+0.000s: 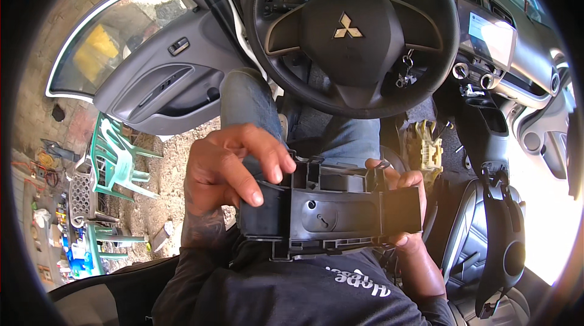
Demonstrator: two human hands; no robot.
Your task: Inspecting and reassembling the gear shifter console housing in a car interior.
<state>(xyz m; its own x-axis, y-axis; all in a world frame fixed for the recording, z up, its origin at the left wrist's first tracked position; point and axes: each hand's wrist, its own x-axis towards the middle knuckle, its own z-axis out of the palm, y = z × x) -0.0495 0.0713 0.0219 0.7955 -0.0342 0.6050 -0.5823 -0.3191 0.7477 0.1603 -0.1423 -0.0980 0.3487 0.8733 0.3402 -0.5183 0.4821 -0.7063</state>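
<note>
As a person sits behind the steering wheel of a car, its door swung wide open, the head camera looks down on a black plastic trim piece held above the lap, level with the front of a dark shirt. Progress can be judged only in part: the piece appears free of the car, joined to nothing in sight, while a pale yellow part lies exposed to the right of the jeans-clad legs; how much work is finished or left cannot be told. The right hand is closed around the piece's right end, fingers at the upper edge and thumb below. The left hand is loosely curled, its fingers spread and one fingertip resting on the left end; whether its hidden thumb pinches from behind cannot be told. Dark and mostly smooth, the piece has a broad middle with a shallow rounded recess, pierced by a small round hole and a narrow slot. Flat sections flank that middle, ribs and open frames line both long edges, and light casts a brownish sheen over the right end.
</note>
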